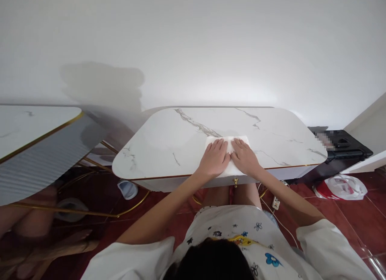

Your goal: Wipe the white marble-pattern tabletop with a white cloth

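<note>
A folded white cloth (pixel 231 167) lies on the marble-patterned tabletop (pixel 157 147), near its front edge. My left hand (pixel 214 157) rests flat on the left half of the cloth, fingers stretched toward the wall. Beside it, my right hand (pixel 244 157) lies flat on the right half, fingers also extended. The two thumbs come close together at the middle of the cloth. Below the front edge, a small gold knob (pixel 236 182) shows on the drawer front.
A white wall (pixel 193 51) stands right behind the table. At left is another marble-topped table (pixel 36 123) with gold trim. On the right are a black case (pixel 343 147), a plastic bag (pixel 343 187) and a power strip (pixel 275 203) with a cable on the red tiled floor.
</note>
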A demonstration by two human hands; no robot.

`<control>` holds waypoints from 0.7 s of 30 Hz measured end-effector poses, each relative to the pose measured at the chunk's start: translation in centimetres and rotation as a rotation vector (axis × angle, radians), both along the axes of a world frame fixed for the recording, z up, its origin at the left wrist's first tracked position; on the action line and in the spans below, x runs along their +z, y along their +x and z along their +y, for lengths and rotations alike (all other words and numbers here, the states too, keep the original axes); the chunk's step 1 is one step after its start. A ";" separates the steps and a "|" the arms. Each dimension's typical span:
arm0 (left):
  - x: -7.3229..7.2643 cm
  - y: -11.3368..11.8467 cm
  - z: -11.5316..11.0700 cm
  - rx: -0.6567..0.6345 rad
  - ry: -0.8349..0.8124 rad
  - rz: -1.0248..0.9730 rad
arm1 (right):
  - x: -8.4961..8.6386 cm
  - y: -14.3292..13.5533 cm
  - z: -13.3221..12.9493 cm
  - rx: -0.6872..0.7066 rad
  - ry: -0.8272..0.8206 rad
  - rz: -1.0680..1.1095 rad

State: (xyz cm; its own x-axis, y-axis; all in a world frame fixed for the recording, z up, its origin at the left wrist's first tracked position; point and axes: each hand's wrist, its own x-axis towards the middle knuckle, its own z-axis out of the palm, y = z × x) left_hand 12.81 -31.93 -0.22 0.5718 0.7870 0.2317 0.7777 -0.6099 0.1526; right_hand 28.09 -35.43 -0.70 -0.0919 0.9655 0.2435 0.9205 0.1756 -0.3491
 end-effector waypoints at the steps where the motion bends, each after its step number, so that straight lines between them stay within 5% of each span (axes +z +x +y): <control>1: -0.1 0.4 -0.2 0.008 0.003 -0.001 | -0.2 0.3 -0.2 0.000 -0.005 0.003; 9: 0.2 3.0 0.4 -0.024 -0.018 -0.018 | 0.5 3.1 0.5 0.002 -0.040 -0.008; 21: 0.6 4.7 10.2 -0.076 0.031 -0.054 | 0.7 4.3 10.1 -0.034 0.020 -0.062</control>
